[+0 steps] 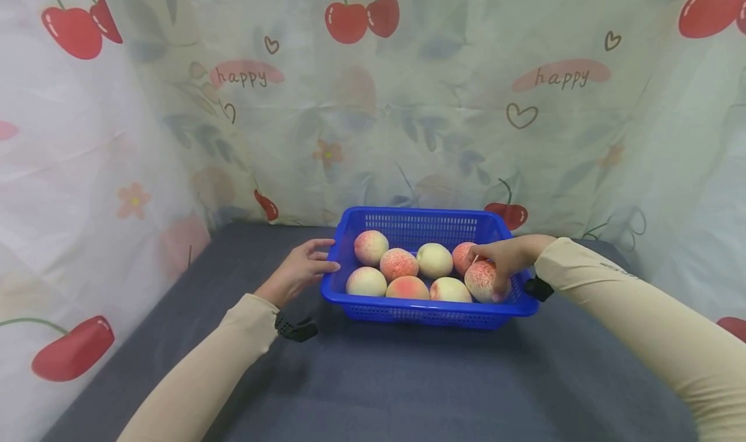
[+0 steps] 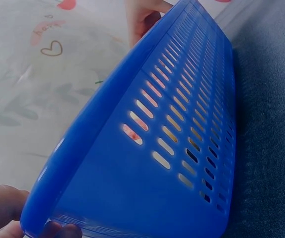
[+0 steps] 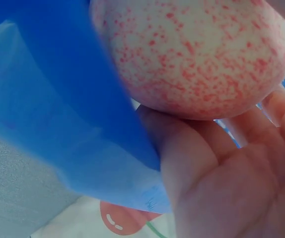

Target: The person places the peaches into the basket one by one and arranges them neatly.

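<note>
A blue plastic basket (image 1: 428,308) with slotted walls holds several peaches, some pale yellow, others speckled or blushed red. My left hand (image 1: 298,270) holds the basket's left rim; in the left wrist view its fingers (image 2: 2,204) lie on both sides of the rim (image 2: 85,126). At the basket's right end my right hand (image 1: 513,255) reaches over the wall and grips a red-speckled peach (image 1: 481,280). Close up in the right wrist view, that peach (image 3: 197,59) sits against the fingers beside the blue wall. Part of another red peach (image 1: 462,255) shows behind it.
The basket stands on a dark grey tabletop (image 1: 373,384), near its back edge. A pale curtain (image 1: 431,138) printed with cherries and hearts hangs behind and along both sides. A black strap device (image 1: 296,327) sits at the left wrist, another (image 1: 539,288) at the right.
</note>
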